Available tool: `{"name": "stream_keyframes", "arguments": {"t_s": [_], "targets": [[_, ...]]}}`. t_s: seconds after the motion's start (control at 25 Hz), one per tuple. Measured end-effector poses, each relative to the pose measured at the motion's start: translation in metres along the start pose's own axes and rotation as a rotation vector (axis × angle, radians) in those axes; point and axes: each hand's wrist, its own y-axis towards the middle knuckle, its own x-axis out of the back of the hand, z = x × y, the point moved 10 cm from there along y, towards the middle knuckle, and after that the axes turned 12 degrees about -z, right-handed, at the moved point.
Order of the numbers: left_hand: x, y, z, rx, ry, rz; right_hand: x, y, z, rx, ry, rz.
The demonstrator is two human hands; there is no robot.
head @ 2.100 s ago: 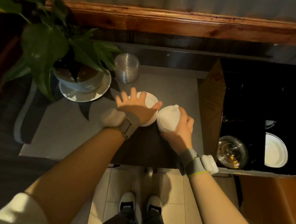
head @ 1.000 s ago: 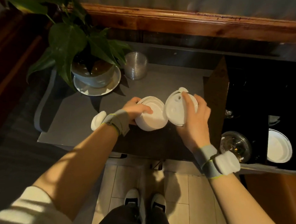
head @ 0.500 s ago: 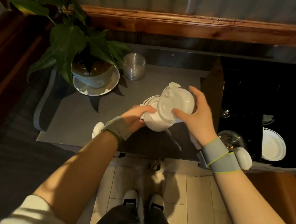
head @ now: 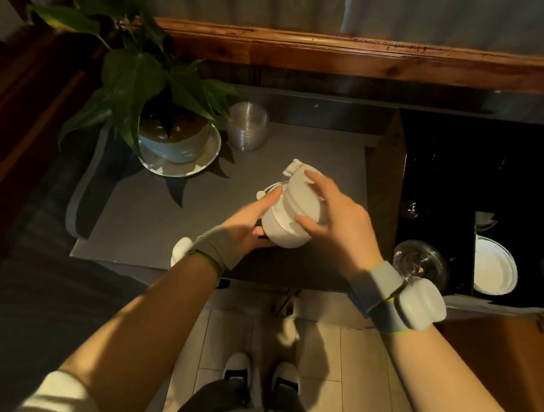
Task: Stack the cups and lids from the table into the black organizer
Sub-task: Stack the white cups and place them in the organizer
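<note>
A stack of white lids (head: 287, 221) is held tilted above the grey table (head: 173, 212). My left hand (head: 250, 226) grips its lower left side. My right hand (head: 334, 220) is wrapped over its top and right side, pressing the upper lids onto the rest. A stack of clear lids (head: 247, 125) stands at the back of the table. The black organizer (head: 479, 175) sits to the right; one front slot holds clear cups (head: 421, 264) and the slot beside it holds white lids (head: 493, 269).
A potted plant (head: 172, 134) on a white saucer stands at the table's back left, with leaves hanging over the surface. A wooden ledge (head: 355, 55) runs along the wall behind. Tiled floor and my shoes show below the table's front edge.
The two separate piles of white lids have come together into one stack. My right hand brought its pile leftward on top of the pile in my left hand, and both lifted off the table.
</note>
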Motion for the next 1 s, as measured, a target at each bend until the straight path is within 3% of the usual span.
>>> {"name": "stream_keyframes", "arguments": {"t_s": [0.12, 0.2, 0.28, 0.36, 0.56, 0.72, 0.88, 1.0], "targets": [[-0.002, -0.004, 0.002, 0.010, -0.066, -0.008, -0.017, -0.005, -0.002, -0.086, 0.125, 0.117], [0.002, -0.004, 0.002, 0.007, -0.073, -0.028, -0.009, -0.003, -0.002, -0.084, 0.236, 0.053], [0.005, -0.006, 0.001, 0.006, -0.088, -0.045, 0.006, 0.002, 0.002, 0.058, 0.065, -0.049], [0.006, -0.009, 0.001, 0.026, -0.100, -0.041, 0.006, 0.007, 0.000, 0.081, -0.074, -0.009], [0.001, -0.014, -0.003, 0.000, -0.028, -0.011, -0.031, 0.004, -0.007, 0.014, 0.023, 0.323], [-0.005, -0.013, -0.002, 0.024, -0.034, 0.091, -0.042, -0.007, 0.003, 0.107, -0.011, 0.321], [0.002, -0.010, -0.004, -0.087, 0.108, 0.031, -0.056, -0.025, 0.020, 0.268, -0.063, 0.324], [0.008, -0.010, -0.011, -0.141, 0.170, -0.028, -0.055, -0.028, 0.022, 0.263, -0.039, 0.305]]}}
